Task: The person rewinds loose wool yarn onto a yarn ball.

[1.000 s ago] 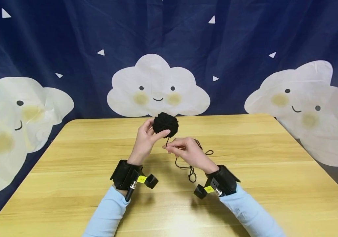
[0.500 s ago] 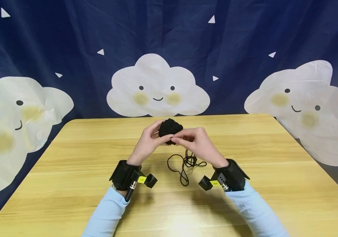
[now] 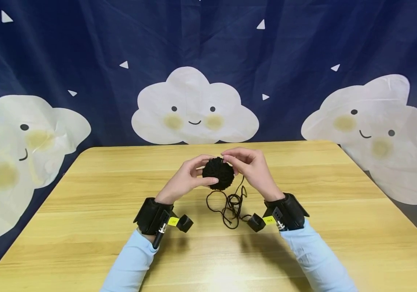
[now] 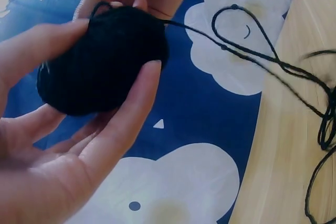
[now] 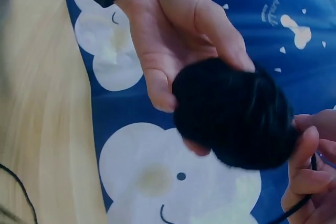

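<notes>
A ball of black yarn (image 3: 218, 173) is held up over the table by my left hand (image 3: 183, 178), thumb on the near side and fingers around the far side. At the ball's upper right, my right hand (image 3: 250, 168) pinches the yarn between thumb and fingertips. In the left wrist view a small loop stands off the top of the ball (image 4: 105, 66), and a strand (image 4: 223, 47) runs from it toward the table. The right wrist view has the strand passing over the fingers of my right hand (image 5: 304, 177).
Loose black yarn (image 3: 233, 199) lies in tangled loops on the wooden table (image 3: 84, 227), below the hands. Behind the table's far edge hangs a dark blue curtain (image 3: 285, 61) with white clouds. Each wrist wears a black band with a small camera.
The right hand has gone from below the ball up and around to its upper right, carrying the strand. The left hand has lowered and turned the ball, shifting it slightly right.
</notes>
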A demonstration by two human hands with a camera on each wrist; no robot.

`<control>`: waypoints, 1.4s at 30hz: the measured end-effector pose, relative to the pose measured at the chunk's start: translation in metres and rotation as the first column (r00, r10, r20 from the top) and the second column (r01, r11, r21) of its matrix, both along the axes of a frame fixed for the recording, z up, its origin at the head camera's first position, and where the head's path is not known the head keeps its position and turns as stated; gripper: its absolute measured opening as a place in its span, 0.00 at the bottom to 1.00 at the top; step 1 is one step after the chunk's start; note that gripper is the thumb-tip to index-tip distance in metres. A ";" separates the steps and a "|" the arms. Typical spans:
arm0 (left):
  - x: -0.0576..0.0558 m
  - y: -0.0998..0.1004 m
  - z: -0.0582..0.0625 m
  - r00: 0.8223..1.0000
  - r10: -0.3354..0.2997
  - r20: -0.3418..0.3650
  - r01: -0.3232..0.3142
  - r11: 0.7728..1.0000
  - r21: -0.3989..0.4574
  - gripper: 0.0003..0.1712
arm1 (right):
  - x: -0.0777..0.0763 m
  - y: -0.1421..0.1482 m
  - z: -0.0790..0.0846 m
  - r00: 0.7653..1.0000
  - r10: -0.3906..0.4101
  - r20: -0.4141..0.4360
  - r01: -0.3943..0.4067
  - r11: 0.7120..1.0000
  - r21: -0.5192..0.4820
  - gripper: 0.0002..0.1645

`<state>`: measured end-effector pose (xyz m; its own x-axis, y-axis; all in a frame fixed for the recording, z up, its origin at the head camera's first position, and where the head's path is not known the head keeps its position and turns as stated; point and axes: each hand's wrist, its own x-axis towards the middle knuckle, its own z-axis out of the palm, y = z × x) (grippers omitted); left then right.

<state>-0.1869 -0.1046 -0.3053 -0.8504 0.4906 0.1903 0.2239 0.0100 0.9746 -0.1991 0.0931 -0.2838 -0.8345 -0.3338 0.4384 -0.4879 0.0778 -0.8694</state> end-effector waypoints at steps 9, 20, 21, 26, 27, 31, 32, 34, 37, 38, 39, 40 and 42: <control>0.002 0.000 0.002 0.999 -0.005 -0.032 0.006 1.000 0.014 0.29 | -0.009 0.000 -0.016 0.998 -0.041 0.053 0.041 0.999 -0.004 0.12; 0.004 0.001 0.002 0.976 0.215 -0.037 -0.207 0.967 0.147 0.26 | -0.002 -0.014 -0.033 0.998 -0.044 0.039 0.039 0.991 0.126 0.09; 0.004 0.001 0.002 0.972 0.231 -0.029 -0.224 0.962 0.154 0.26 | -0.001 -0.016 -0.033 0.999 -0.030 0.035 0.025 0.991 0.134 0.08; 0.004 0.003 0.003 0.955 0.297 0.024 -0.296 0.934 0.199 0.24 | 0.005 -0.021 -0.034 0.998 0.055 0.039 -0.060 0.986 0.154 0.09; 0.003 0.003 0.003 0.952 0.306 0.035 -0.306 0.928 0.211 0.23 | 0.006 -0.021 -0.034 0.997 0.067 0.040 -0.073 0.985 0.159 0.08; 0.003 0.004 0.005 0.939 0.343 0.043 -0.342 0.906 0.248 0.20 | 0.010 -0.022 -0.031 0.994 0.101 0.038 -0.107 0.974 0.201 0.10; 0.004 0.004 0.005 0.934 0.355 0.036 -0.353 0.902 0.248 0.20 | 0.010 -0.022 -0.030 0.993 0.112 0.038 -0.117 0.970 0.214 0.10; 0.004 0.004 0.005 0.923 0.384 0.013 -0.375 0.894 0.244 0.21 | 0.011 -0.021 -0.029 0.991 0.130 0.040 -0.135 0.963 0.232 0.12; 0.002 0.003 0.000 0.910 0.412 -0.047 -0.391 0.890 0.236 0.24 | 0.012 -0.019 -0.025 0.990 0.136 0.031 -0.139 0.959 0.248 0.12; -0.006 0.000 -0.010 0.904 0.421 -0.078 -0.394 0.889 0.232 0.27 | 0.013 -0.019 -0.024 0.991 0.131 0.028 -0.134 0.959 0.249 0.12; -0.017 -0.003 -0.023 0.897 0.427 -0.115 -0.395 0.891 0.224 0.30 | 0.013 -0.017 -0.022 0.992 0.125 0.025 -0.127 0.961 0.247 0.12; -0.029 -0.006 -0.037 0.890 0.428 -0.157 -0.390 0.893 0.223 0.33 | 0.013 -0.016 -0.020 0.993 0.114 0.022 -0.116 0.963 0.245 0.11; -0.050 -0.012 -0.063 0.880 0.417 -0.228 -0.372 0.903 0.217 0.36 | 0.013 -0.014 -0.018 0.995 0.100 0.024 -0.102 0.967 0.235 0.11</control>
<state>-0.2372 -0.1168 -0.3678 -0.8741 0.0679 0.4809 0.4820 -0.0008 0.8762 -0.1862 0.0787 -0.3017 -0.7958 -0.5093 0.3275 -0.4934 0.2320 -0.8383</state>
